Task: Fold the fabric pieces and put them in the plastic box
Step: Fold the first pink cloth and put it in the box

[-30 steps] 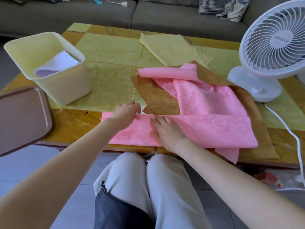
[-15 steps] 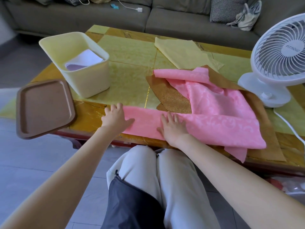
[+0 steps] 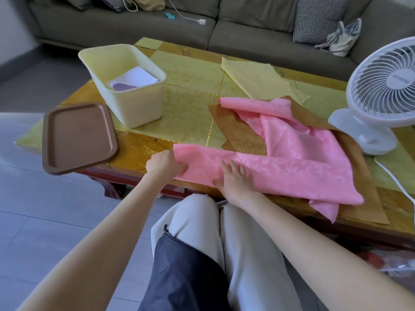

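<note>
A pink patterned fabric (image 3: 292, 169) lies partly folded along the table's near edge, over a brown fabric (image 3: 242, 135). My left hand (image 3: 165, 163) grips the pink fabric's left end, fingers curled under its edge. My right hand (image 3: 234, 178) presses flat on the folded strip, fingers spread. A pale yellow fabric (image 3: 253, 77) lies flat at the back of the table. The cream plastic box (image 3: 143, 104) stands at the left with a folded white-lilac fabric (image 3: 132, 80) inside.
A brown tray-shaped lid (image 3: 77, 136) overhangs the table's left corner. A white desk fan (image 3: 379, 95) stands at the right, its cord (image 3: 395, 182) trailing over the edge. A grey sofa (image 3: 224, 21) runs behind the table. My knees are under the near edge.
My left hand slid left along the pink strip to its end and curled onto the edge. My right hand stayed pressing. The camera view shifted left, bringing the brown lid fully into sight.
</note>
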`<action>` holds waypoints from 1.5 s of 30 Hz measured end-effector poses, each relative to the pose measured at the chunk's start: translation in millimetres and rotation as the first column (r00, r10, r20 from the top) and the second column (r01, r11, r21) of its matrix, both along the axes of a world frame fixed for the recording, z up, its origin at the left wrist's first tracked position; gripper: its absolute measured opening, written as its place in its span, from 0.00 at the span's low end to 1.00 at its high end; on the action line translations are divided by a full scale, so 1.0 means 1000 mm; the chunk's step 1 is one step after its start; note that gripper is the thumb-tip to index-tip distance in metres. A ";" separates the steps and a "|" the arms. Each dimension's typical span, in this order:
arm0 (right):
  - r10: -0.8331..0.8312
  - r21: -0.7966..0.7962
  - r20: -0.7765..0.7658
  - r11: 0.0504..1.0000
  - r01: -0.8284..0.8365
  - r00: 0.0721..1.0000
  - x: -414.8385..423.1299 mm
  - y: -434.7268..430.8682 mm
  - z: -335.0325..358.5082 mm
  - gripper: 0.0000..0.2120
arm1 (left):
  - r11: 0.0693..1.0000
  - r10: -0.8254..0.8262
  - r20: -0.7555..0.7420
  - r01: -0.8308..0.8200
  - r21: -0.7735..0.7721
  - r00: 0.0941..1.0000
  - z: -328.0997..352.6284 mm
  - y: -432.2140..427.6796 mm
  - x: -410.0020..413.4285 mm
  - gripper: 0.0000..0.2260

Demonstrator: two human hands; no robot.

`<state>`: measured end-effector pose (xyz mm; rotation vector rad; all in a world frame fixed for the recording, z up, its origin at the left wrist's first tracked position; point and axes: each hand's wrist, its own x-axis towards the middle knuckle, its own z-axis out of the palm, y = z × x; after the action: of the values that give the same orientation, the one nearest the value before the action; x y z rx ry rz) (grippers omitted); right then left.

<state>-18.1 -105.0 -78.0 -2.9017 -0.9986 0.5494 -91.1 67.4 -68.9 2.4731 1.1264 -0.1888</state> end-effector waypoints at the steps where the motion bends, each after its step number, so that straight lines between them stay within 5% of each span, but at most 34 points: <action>1: 0.000 -0.003 -0.002 1.000 0.000 1.000 0.001 0.002 0.000 0.31 | 1.000 -0.008 0.045 0.009 -0.011 0.999 0.001 0.003 -0.001 0.10; 6: -0.017 0.011 0.004 1.000 0.017 1.000 -0.002 0.026 0.001 0.30 | 0.993 0.069 0.288 -0.039 -0.108 0.955 0.013 0.021 -0.012 0.05; 10: 0.028 0.083 -0.060 0.996 -0.023 0.998 -0.010 0.057 0.001 0.29 | 0.989 0.132 0.417 -0.089 -0.121 0.899 0.025 0.035 -0.015 0.18; 15: 0.106 0.231 -0.165 0.971 -0.066 0.981 -0.013 0.085 0.004 0.22 | 0.999 0.051 0.577 -0.036 -0.037 0.815 0.035 0.043 -0.015 0.18; 18: 0.124 0.611 -0.312 0.786 0.099 0.942 -0.015 0.082 0.021 0.12 | 0.997 -0.066 0.655 0.029 0.067 0.752 0.047 0.031 -0.010 0.13; 21: 0.052 0.769 -0.396 0.565 0.300 0.917 -0.016 0.062 0.043 0.14 | 0.987 -0.158 0.706 0.096 0.127 0.690 0.057 0.000 -0.002 0.09; 24: 0.029 0.795 -0.471 0.447 0.410 0.881 -0.009 0.032 0.060 0.19 | 0.973 -0.220 0.706 0.208 0.104 0.674 0.059 -0.036 0.008 0.08; 34: -0.172 0.445 -0.803 0.464 0.766 0.570 0.027 -0.022 0.044 0.10 | 0.913 -0.304 0.561 0.404 -0.060 0.770 0.026 -0.102 0.038 0.08; 38: -0.192 0.402 -0.822 0.471 0.785 0.536 0.032 -0.018 0.034 0.07 | 0.890 -0.375 0.529 0.455 -0.023 0.761 0.016 -0.101 0.032 0.07; 41: -0.248 0.383 -0.820 0.431 0.817 0.516 0.041 -0.016 0.033 0.08 | 0.864 -0.504 0.364 0.464 0.197 0.783 0.008 -0.086 0.026 0.22; 45: -0.354 0.471 -0.679 0.462 0.752 0.643 0.059 -0.020 0.034 0.12 | 0.882 -0.455 0.286 0.384 0.272 0.843 -0.001 -0.067 0.019 0.25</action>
<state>40.8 -125.4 -43.5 -1.9671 -0.0304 0.5986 -72.1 0.0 -69.5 2.7674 0.4620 0.2431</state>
